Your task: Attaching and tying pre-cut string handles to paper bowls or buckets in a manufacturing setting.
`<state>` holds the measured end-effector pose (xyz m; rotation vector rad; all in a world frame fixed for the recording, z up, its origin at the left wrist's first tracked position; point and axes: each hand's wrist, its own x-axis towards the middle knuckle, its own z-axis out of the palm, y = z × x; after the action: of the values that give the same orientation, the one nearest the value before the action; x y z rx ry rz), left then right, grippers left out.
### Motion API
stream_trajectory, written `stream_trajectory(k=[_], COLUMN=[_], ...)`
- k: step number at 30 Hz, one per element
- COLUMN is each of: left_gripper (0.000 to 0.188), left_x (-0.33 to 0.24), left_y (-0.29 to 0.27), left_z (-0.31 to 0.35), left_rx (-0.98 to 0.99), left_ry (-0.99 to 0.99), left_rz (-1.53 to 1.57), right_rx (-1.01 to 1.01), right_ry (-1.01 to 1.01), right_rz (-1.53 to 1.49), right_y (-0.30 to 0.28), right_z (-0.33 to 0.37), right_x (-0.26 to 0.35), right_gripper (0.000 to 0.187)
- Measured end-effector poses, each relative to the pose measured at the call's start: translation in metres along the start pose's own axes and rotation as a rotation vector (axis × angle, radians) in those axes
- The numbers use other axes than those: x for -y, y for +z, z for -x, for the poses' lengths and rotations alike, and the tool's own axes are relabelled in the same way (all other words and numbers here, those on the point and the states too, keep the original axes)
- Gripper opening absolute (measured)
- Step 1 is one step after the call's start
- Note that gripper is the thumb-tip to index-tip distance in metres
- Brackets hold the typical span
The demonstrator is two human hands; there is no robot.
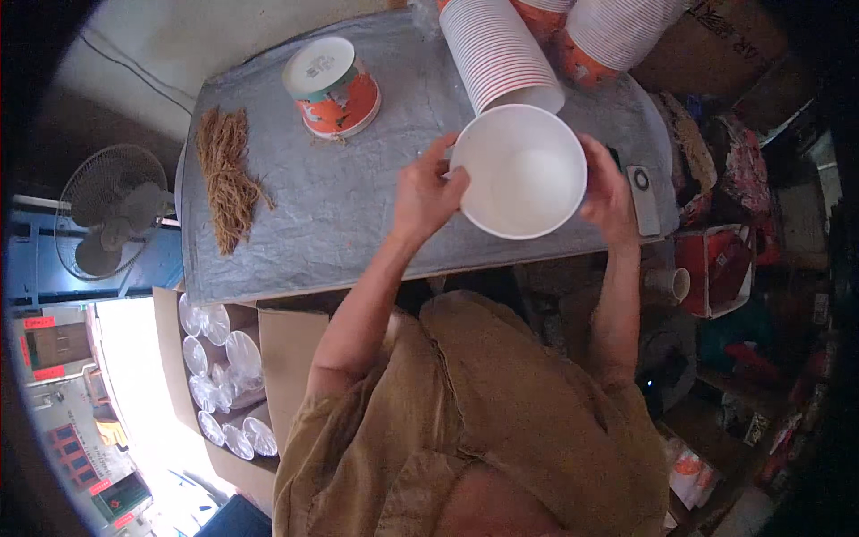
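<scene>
Between my hands is a large white paper tub (523,174), its open mouth tilted up toward me so the bare white inside and bottom show. My left hand (428,190) grips its left side, the thumb over the rim. On the other side my right hand (610,192) curls round the wall, with most of its fingers hidden behind the tub. Just beyond lies a long nested stack of paper tubs (497,54) with red-edged rims. An orange and green printed tub (333,88) stands upside down on the table, left of my hands.
A grey sheet covers the table (295,224). On it lie a bundle of brown fibre strands (228,174), more stacked tubs (617,40) and a white phone-like device (642,199). Below the front edge, a cardboard box (286,358) holds plastic-wrapped stacks. A fan (114,215) stands left.
</scene>
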<state>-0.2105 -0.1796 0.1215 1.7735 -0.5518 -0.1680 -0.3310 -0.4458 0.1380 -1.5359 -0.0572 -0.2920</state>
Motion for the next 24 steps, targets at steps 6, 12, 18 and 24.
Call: stream_trajectory(k=[6, 12, 18, 24], left_gripper=[0.040, 0.043, 0.046, 0.041], left_x=[0.002, 0.044, 0.023, 0.054], left_y=[-0.049, -0.073, -0.084, -0.104], left_z=[0.050, 0.081, 0.073, 0.034], left_rx=[0.147, 0.032, -0.197, -0.278], left_ry=[-0.374, -0.474, -0.373, -0.193], left_rz=[0.295, 0.371, 0.550, 0.307], right_rx=[0.105, 0.165, -0.007, -0.102], right_ry=[0.099, 0.177, 0.031, -0.020], right_rz=[0.271, 0.307, 0.354, 0.144], right_y=[0.072, 0.118, 0.159, 0.203], right_z=[0.032, 0.022, 0.028, 0.049], right_x=[-0.012, -0.033, -0.065, -0.111], right_gripper=[0.146, 0.145, 0.125, 0.124])
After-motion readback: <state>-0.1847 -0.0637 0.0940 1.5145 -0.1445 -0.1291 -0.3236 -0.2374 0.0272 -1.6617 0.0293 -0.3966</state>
